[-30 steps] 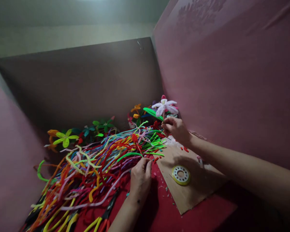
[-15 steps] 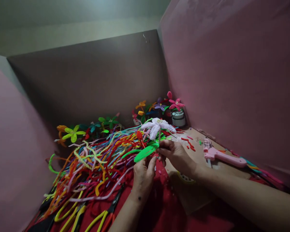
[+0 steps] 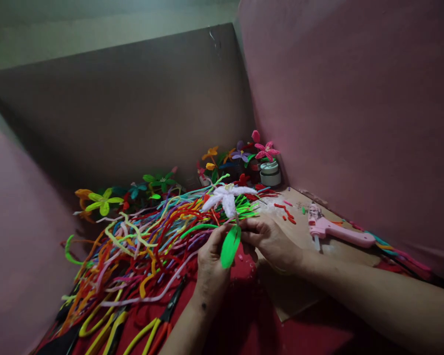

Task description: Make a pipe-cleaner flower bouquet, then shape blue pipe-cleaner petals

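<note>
A pale lilac-white pipe-cleaner flower (image 3: 227, 201) stands upright above my two hands, its short stem running down between them. At the stem hangs a bright green leaf (image 3: 230, 248), pointing downward in front of my left fingers. My left hand (image 3: 211, 259) is closed, thumb and fingers pinched at the stem beside the leaf. From the other side, my right hand (image 3: 272, 241) also grips the stem near the leaf's base; its fingertips are partly hidden. Behind the hands lies a heap of colourful pipe cleaners (image 3: 163, 231).
A pink glue gun (image 3: 336, 232) lies on a cardboard sheet (image 3: 299, 296) at the right, near red scraps (image 3: 286, 213). Yellow-handled scissors (image 3: 148, 335) rest on the red cloth (image 3: 244, 315). Finished flowers (image 3: 103, 201) and a small lidded jar (image 3: 270, 173) line the back wall.
My right hand has brought the white flower down and left to my left hand. The green leaf has swung from pointing left to hanging down. The glue gun has come into sight.
</note>
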`<state>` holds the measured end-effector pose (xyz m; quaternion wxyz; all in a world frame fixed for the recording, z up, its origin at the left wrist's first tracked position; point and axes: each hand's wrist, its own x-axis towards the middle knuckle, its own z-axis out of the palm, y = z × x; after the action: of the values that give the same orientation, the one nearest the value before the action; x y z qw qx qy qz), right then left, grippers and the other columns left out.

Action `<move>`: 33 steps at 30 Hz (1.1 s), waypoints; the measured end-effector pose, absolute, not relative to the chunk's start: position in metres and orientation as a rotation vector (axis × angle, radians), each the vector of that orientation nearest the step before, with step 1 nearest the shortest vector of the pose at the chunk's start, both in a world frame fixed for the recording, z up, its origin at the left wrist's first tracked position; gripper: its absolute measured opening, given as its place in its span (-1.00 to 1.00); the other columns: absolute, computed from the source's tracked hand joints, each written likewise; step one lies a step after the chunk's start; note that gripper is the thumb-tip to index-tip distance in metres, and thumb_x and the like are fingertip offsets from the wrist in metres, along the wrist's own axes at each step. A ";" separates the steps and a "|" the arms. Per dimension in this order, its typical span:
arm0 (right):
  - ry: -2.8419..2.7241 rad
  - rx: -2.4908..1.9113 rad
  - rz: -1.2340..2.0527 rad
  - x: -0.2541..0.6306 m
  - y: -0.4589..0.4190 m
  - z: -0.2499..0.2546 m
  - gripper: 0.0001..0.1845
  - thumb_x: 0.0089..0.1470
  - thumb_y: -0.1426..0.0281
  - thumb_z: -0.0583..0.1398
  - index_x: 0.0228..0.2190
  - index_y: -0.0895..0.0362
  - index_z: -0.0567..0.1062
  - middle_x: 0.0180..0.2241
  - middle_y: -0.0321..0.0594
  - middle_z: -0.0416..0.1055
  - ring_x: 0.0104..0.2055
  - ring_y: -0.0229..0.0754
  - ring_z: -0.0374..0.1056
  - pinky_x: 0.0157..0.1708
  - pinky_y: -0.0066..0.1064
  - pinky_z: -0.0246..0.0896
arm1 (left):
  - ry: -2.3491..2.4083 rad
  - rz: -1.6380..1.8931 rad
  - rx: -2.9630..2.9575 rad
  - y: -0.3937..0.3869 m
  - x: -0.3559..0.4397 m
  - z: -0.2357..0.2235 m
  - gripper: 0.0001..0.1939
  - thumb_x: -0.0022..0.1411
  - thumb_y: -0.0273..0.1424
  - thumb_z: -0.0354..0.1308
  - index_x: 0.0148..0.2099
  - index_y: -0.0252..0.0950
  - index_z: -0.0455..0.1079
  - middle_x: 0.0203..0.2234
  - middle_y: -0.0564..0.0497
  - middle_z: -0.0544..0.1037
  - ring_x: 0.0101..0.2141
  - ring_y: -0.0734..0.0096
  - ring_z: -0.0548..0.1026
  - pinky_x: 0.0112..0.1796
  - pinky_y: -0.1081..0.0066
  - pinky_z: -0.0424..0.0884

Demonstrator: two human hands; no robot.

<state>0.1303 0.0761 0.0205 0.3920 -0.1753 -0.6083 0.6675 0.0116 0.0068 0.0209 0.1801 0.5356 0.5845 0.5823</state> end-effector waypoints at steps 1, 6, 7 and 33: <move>-1.545 -0.432 1.697 0.131 0.076 0.020 -0.82 -0.10 0.35 0.18 -0.47 0.22 0.48 -0.62 -0.35 0.29 -0.61 -0.40 0.12 -0.61 -0.54 0.02 | 1.636 1.634 1.478 0.007 0.012 0.023 -0.75 0.02 -0.36 0.18 -0.20 -0.28 0.43 -0.62 0.13 0.39 -0.68 0.61 0.21 -0.65 0.57 0.20; -1.596 -0.483 1.775 0.135 0.071 0.025 -0.81 -0.08 0.34 0.17 -0.57 0.22 0.41 -0.71 -0.42 0.18 -0.71 -0.46 0.00 -0.71 -0.57 -0.13 | 1.567 1.565 1.327 0.005 0.013 0.034 -0.80 0.08 -0.31 0.12 -0.31 -0.35 0.40 -0.74 0.18 0.26 -0.71 0.64 0.14 -0.66 0.59 0.12; -1.606 -0.506 1.801 0.136 0.071 0.028 -0.80 -0.07 0.33 0.17 -0.59 0.21 0.38 -0.72 -0.44 0.16 -0.73 -0.47 -0.03 -0.73 -0.57 -0.17 | 1.561 1.554 1.315 0.005 0.012 0.035 -0.80 0.10 -0.29 0.11 -0.37 -0.36 0.38 -0.76 0.19 0.23 -0.72 0.65 0.13 -0.67 0.59 0.10; -1.882 -0.345 1.675 0.130 0.076 0.011 -0.79 -0.02 0.29 0.17 -0.45 0.18 0.51 -0.49 -0.26 0.41 -0.47 -0.31 0.26 -0.40 -0.47 0.17 | 1.498 1.664 1.397 0.005 0.003 0.037 -0.85 0.03 -0.35 0.15 -0.49 -0.33 0.33 -0.73 0.17 0.23 -0.66 0.60 0.19 -0.60 0.53 0.15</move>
<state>0.1304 0.0763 0.0108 0.2948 -0.1295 -0.7073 0.6293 0.0031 0.0049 0.0370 0.2487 0.5127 0.5498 0.6107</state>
